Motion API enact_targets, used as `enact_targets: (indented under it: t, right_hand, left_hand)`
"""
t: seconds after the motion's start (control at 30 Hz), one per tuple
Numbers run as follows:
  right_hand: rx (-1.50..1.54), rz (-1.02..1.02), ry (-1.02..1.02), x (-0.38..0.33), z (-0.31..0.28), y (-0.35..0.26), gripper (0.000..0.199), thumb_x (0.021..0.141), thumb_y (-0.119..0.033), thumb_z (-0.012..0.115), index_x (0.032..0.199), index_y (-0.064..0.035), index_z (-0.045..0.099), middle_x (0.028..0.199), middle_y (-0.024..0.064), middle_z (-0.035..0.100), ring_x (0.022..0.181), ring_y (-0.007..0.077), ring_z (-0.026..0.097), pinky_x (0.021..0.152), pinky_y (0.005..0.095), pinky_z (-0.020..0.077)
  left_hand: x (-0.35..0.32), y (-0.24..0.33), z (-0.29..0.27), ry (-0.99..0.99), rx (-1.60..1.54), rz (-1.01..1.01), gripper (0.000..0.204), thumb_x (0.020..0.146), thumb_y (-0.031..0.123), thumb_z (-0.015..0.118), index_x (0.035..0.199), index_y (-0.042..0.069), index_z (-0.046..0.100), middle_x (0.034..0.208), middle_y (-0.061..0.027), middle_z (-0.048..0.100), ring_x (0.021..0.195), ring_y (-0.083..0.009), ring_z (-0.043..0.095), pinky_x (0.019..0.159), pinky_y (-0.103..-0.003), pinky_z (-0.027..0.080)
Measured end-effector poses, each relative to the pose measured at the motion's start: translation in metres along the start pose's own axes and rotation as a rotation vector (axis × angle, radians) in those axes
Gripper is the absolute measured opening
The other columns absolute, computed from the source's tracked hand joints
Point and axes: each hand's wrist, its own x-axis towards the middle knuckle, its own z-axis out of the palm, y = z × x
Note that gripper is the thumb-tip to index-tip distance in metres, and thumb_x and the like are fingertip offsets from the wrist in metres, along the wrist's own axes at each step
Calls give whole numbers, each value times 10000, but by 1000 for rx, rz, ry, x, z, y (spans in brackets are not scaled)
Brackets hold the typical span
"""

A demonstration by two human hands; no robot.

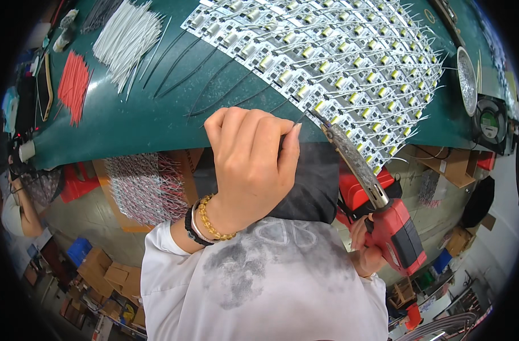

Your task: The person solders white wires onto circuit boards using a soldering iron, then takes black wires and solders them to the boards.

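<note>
My left hand [249,156] is closed in a pinch over the table's near edge. Between its thumb and forefinger is a black wire [301,118], whose end meets the near edge of a circuit board panel [259,67]. My right hand [366,248] is wrapped round the handle of a red and black soldering gun [399,236], partly hidden behind it. The gun's long metal barrel [356,159] slants up and left, with its tip at the board beside the wire's end. Several black wires [183,85] stick out from the same edge, and many white wires run across the panel.
On the green table [120,122] lie bundles of white wires [129,40] and red wires [73,85]. A round metal dish [467,81] and a small black fan [491,122] stand at the right. Below the table, a cardboard box [114,193] holds wired boards.
</note>
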Motion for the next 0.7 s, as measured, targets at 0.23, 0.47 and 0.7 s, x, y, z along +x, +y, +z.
enact_targets:
  t: [0.23,0.47,0.7]
  right_hand:
    - [71,4,55,25,16,-15,777,804,-595,551,1155,83,411,494,3,436,403,113,412,438,257,360]
    - [134,147,5,23,13,-33,786,801,-590,564,1199,68,397,497,2,440,404,117,423,448,257,368]
    - [140,36,-10,-11,7,-29,624,740,-460,563,1081,39,407,528,6,454,430,119,436,479,250,379]
  left_hand:
    - [4,0,-2,58,-54,-35,134,686,24,695,730,60,574,683,-41,556,676,-219,537,721,-355,368]
    - [5,14,-12,-105,-135,-33,128,681,-2,714,708,57,604,667,-20,582,652,-192,530,735,-328,355]
    - [1,13,-3,-84,-50,6,136,677,7,708,685,78,592,631,-1,537,638,-186,502,716,-323,320]
